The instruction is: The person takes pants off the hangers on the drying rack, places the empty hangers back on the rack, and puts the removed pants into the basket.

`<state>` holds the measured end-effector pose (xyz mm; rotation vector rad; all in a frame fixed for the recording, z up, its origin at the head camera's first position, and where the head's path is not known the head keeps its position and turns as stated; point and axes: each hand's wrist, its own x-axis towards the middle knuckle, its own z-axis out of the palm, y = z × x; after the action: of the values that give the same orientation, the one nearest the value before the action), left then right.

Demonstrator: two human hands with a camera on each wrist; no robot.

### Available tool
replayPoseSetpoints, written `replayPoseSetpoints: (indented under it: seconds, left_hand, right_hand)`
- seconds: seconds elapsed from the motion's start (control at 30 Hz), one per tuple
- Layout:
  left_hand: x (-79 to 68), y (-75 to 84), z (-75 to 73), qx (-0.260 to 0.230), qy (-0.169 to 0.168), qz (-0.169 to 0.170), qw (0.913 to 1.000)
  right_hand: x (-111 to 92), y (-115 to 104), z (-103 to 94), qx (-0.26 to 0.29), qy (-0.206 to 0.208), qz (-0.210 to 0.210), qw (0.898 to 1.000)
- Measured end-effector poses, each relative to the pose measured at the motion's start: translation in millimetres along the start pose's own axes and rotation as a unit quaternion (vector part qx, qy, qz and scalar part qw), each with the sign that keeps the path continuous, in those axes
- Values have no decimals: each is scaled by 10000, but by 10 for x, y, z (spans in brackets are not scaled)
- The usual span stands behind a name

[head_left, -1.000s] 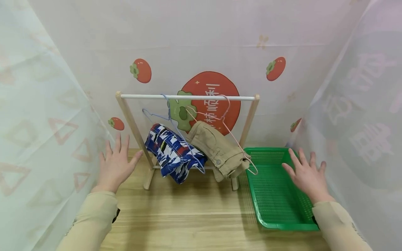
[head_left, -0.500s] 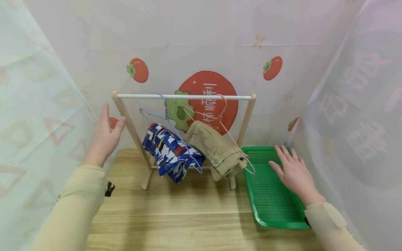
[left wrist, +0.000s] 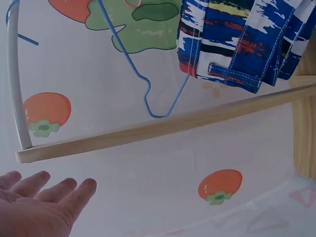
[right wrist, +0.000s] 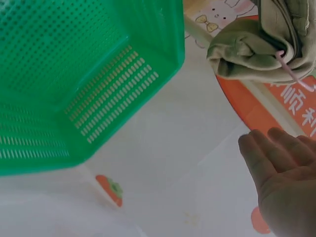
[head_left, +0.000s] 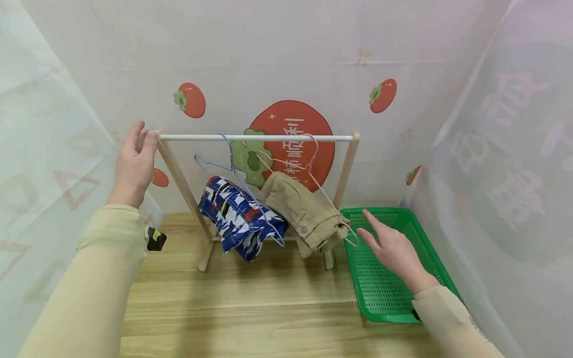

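My left hand (head_left: 134, 166) is beside the top left corner of the clothes rack (head_left: 179, 181), its thumb right at the post's end. In the left wrist view the fingers (left wrist: 64, 190) are extended just short of that corner. My right hand (head_left: 396, 251) is held over the green basket (head_left: 371, 293), fingers straight, with the khaki pants (head_left: 304, 214) to its left. Those pants hang folded over a pink hanger (head_left: 322, 186). Blue patterned pants (head_left: 239, 216) hang tilted on a blue hanger (head_left: 233, 169) to the left. Neither hand holds anything.
The rack's white rail (head_left: 259, 137) bears both hangers. Beneath it is a wooden tabletop (head_left: 250, 318). Printed cloth walls (head_left: 349, 40) enclose the back and both sides, the right one close beside the basket.
My left hand has risen forward to the rack's top left corner. The right hand has moved left across the basket toward the khaki pants. The view has shifted slightly.
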<state>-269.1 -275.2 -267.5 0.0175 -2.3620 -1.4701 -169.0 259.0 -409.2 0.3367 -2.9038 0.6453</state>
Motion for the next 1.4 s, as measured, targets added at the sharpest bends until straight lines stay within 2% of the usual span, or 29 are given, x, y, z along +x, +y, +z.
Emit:
replayPoseSetpoints:
  seconds: [0.13,0.3,0.6,0.83,1.03,1.23,1.4]
  left_hand:
    - [38,-13,31,-125,-51,-55,9999]
    - [68,-34,61,-937,-101,-229,9953]
    - [94,-103,42,-2011,228,-570,9776]
    - [121,-80,31,-2119,174,-702,9746]
    - [137,-85,32,-2120,152,-764,9742]
    - [148,-106,12,-2353,78,-717,9692]
    - [172,-106,13,-2389,56,-767,9680]
  right_hand:
    - [26,-10,95,479,-124,21,9988]
    - [50,-22,205,813,-227,6,9964]
    - [94,-11,353,1434,-388,116,9888]
    - [126,-50,452,1464,-298,98,9887]
    - [173,-118,536,1349,26,141,9907]
    - [215,-161,615,1366,277,329,9897]
    - [218,-167,669,1331,546,234,9893]
